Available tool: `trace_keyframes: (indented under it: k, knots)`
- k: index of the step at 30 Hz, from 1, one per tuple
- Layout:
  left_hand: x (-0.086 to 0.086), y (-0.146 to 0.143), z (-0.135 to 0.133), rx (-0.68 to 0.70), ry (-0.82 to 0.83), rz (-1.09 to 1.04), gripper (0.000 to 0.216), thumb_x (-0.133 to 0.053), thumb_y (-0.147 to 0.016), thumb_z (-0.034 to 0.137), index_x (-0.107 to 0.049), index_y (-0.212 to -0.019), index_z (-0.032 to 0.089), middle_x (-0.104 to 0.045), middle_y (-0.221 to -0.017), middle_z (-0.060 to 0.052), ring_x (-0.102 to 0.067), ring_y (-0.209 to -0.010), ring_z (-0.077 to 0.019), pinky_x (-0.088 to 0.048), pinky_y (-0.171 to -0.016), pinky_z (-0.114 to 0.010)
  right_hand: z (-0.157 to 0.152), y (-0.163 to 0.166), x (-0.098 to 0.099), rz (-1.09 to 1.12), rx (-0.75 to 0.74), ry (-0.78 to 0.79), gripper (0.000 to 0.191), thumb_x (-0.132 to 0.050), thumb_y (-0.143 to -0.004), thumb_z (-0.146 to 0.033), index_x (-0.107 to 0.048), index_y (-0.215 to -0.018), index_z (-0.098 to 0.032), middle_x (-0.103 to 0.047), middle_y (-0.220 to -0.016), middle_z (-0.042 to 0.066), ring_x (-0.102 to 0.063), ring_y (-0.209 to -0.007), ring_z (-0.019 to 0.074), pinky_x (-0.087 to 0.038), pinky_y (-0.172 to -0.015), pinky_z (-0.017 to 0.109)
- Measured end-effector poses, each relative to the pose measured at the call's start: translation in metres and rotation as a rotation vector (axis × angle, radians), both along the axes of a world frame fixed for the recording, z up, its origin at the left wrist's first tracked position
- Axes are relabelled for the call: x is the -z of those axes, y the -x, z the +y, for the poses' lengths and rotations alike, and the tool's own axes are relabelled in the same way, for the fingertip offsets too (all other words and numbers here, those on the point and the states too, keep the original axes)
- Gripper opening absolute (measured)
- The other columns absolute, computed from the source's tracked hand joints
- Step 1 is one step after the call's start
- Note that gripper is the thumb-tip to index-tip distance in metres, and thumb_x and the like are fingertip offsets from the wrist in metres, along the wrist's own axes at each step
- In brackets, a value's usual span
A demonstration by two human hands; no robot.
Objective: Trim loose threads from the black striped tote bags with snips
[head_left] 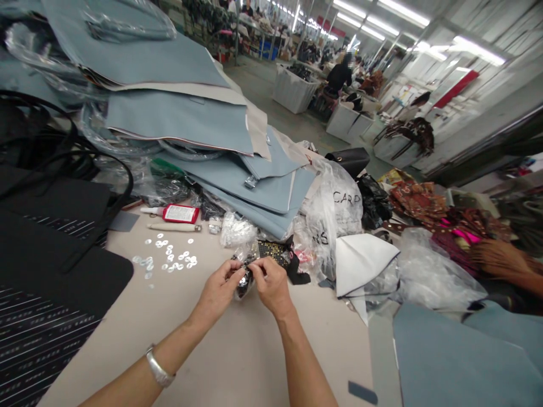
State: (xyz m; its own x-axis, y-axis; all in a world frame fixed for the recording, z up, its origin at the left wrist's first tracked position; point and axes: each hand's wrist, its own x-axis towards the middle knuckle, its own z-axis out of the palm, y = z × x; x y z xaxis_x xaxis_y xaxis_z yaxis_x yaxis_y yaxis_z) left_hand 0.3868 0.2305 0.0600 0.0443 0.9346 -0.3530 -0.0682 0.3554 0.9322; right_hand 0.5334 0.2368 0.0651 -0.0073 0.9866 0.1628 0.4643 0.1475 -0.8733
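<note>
We take the red bottle with a white label (180, 213) as our landmark. Nearer to us than it, and off to its right, both our hands meet at a small, crumpled clear plastic bag holding black and shiny pieces (242, 287). The bag lies between our hands, its longer axis running roughly away from us, toward the far side of the beige tabletop (212, 362). Our left hand (223, 287) pinches thumb and fingers at the bag's left side, the side toward the bottle; our right hand (270, 282) pinches its upper right edge. Neither hand is clearly nearer: both touch the plastic, fingertips almost together. We cannot tell whether the fingers grip any piece inside.

Just beyond our right hand, farther right of the bottle, sits a black fabric piece covered with gold studs (274, 252). A pale wooden stick with a metal end (173, 227) lies just on our side of the bottle, and nearer still, flat, pale, round discs (169, 254) lie scattered.
</note>
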Motion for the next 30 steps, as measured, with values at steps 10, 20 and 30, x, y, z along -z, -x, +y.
trace_keyframes:
  k: [10,20,30]
  knots:
    - [-0.002,0.001,-0.007,-0.039,0.083,-0.086,0.043,-0.068,-0.072,0.053,-0.063,-0.093,0.015,-0.066,-0.083,-0.003,-0.057,-0.071,-0.0162,-0.044,-0.067,-0.026,0.007,-0.019,0.005,0.022,0.12,0.013,0.016,-0.061,-0.085,-0.031,-0.073,-0.088,-0.021,-0.072,-0.095,0.007,-0.065,-0.088,0.0201,-0.05,-0.078,0.031]
    - [-0.001,0.003,-0.017,-0.069,-0.062,0.096,0.027,-0.065,-0.076,0.043,-0.063,-0.088,0.019,-0.065,-0.084,0.0,-0.057,-0.077,-0.0164,-0.043,-0.075,-0.027,-0.013,0.017,-0.013,-0.014,0.068,0.104,0.017,-0.061,-0.08,-0.023,-0.068,-0.065,-0.02,-0.063,-0.063,0.0,-0.055,-0.06,0.0141,-0.041,-0.061,0.027]
    - [0.001,0.031,-0.036,-0.141,0.234,-0.268,0.041,-0.079,-0.067,0.05,-0.066,-0.089,0.018,-0.066,-0.08,0.002,-0.056,-0.072,-0.0113,-0.044,-0.065,-0.019,-0.015,-0.002,0.014,0.179,0.228,0.222,0.026,-0.058,-0.081,-0.037,-0.07,-0.089,-0.016,-0.065,-0.071,0.003,-0.058,-0.064,0.0156,-0.047,-0.06,0.028]
